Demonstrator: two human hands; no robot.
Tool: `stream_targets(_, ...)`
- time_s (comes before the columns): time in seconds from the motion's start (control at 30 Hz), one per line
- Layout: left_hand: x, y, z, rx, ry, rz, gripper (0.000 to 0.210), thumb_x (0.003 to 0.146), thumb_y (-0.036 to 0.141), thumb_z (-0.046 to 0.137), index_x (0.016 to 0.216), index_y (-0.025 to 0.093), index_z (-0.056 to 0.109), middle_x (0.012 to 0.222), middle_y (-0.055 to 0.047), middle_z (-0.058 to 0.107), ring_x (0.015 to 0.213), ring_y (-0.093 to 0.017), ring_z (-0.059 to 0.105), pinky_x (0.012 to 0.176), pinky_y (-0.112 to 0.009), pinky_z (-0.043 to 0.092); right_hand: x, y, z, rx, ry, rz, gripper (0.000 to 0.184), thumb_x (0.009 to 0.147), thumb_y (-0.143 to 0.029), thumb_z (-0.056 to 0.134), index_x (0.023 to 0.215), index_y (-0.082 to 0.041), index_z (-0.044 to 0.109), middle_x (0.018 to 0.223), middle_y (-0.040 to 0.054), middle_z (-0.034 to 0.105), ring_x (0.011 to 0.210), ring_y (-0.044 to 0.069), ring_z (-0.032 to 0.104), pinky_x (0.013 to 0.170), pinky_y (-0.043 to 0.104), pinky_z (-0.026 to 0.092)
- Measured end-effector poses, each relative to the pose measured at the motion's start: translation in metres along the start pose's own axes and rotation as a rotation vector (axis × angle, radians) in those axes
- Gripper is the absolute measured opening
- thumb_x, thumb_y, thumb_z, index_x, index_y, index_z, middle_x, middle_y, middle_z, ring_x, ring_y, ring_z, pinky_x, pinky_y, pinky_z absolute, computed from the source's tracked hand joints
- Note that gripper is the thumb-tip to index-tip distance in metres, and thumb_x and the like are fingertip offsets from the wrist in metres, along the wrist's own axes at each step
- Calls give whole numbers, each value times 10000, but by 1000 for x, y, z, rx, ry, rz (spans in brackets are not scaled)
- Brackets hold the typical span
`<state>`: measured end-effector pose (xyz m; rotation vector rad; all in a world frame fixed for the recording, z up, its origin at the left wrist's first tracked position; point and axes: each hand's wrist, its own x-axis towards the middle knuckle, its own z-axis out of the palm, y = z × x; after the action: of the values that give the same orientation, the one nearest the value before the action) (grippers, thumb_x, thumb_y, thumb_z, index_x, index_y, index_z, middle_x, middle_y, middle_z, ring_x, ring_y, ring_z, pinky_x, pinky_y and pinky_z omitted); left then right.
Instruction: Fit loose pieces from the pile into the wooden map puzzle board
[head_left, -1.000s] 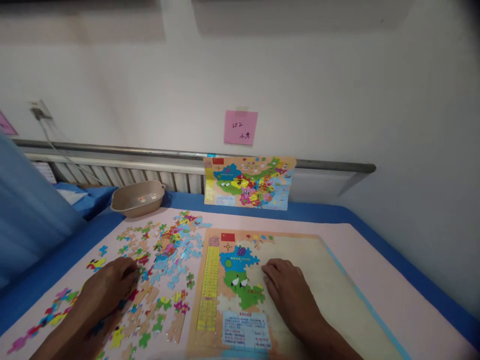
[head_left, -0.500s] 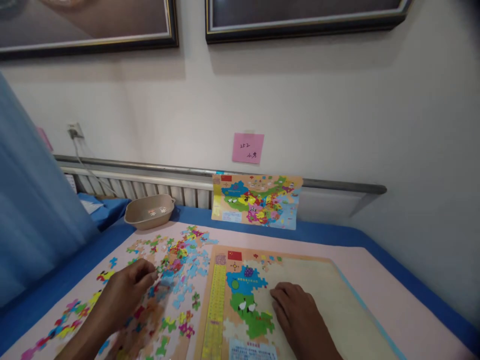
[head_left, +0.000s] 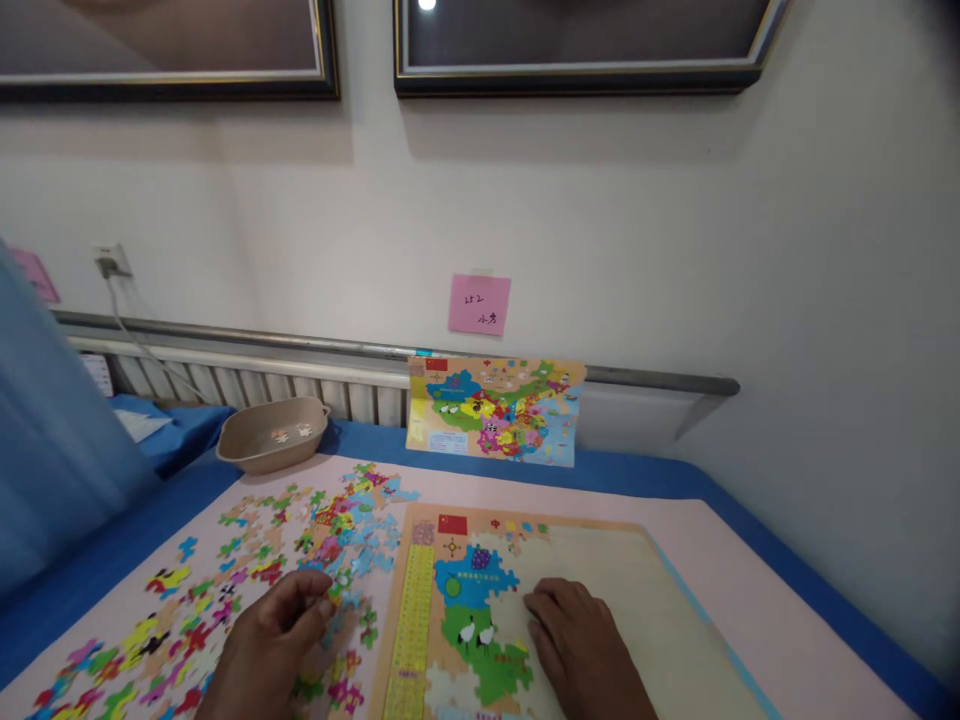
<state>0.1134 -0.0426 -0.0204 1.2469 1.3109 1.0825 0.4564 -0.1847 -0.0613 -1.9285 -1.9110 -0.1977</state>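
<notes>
My left hand is over the loose jigsaw pieces, its thumb and forefinger drawn together in a pinch. Whatever may be between those fingertips is too small to make out. A partly filled jigsaw puzzle board lies on the right, showing a map with blue and green regions, two white birds and a red flag. My right hand rests palm down on it, beside the joined pieces, fingers loosely bent and holding nothing visible.
A folded printed picture of the same map leans on the wall rail. To its left stands a beige basin with a few pieces inside. Pink paper covers the blue table; a blue curtain hangs left.
My left hand has shifted right across the loose pieces, uncovering more of them at left. The right hand stays on the board. The view has turned slightly right.
</notes>
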Motion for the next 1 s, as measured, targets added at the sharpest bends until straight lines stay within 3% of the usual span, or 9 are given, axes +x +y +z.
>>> stream_targets(0.1, 4, -8, -2, -42, -39, -50, 555, 531, 577, 944, 900, 196, 778, 766, -25, 744, 682, -205, 671, 568, -252, 506, -1, 1, 0, 11, -2, 2, 241, 1022, -117, 565, 1194, -259, 657, 1199, 58, 652, 1115, 266, 608, 930, 434, 453)
stream_targets(0.3, 7, -15, -4, -47, -24, -82, 511, 590, 553, 927, 934, 205, 780, 757, -19, 743, 659, -191, 655, 543, -240, 490, -1, -6, -7, 54, -40, 43, 242, 1028, -105, 549, 1179, -249, 672, 1201, 63, 647, 1117, 274, 595, 949, 463, 450)
stream_targets(0.6, 8, -18, -5, -12, -22, -45, 470, 634, 534, 911, 936, 205, 764, 747, -13, 727, 666, -187, 646, 548, -241, 494, 8, -21, -19, 94, -117, 143, 237, 994, -49, 612, 1134, -208, 718, 1189, 88, 659, 1116, 301, 593, 965, 509, 462)
stream_targets(1.0, 11, -21, -5, -72, -38, -33, 492, 573, 504, 940, 924, 202, 772, 811, -17, 747, 744, -187, 675, 637, -242, 521, 8, -22, -19, 53, -105, 127, 231, 989, -51, 607, 1118, -203, 722, 1172, 85, 666, 1093, 297, 596, 944, 493, 466)
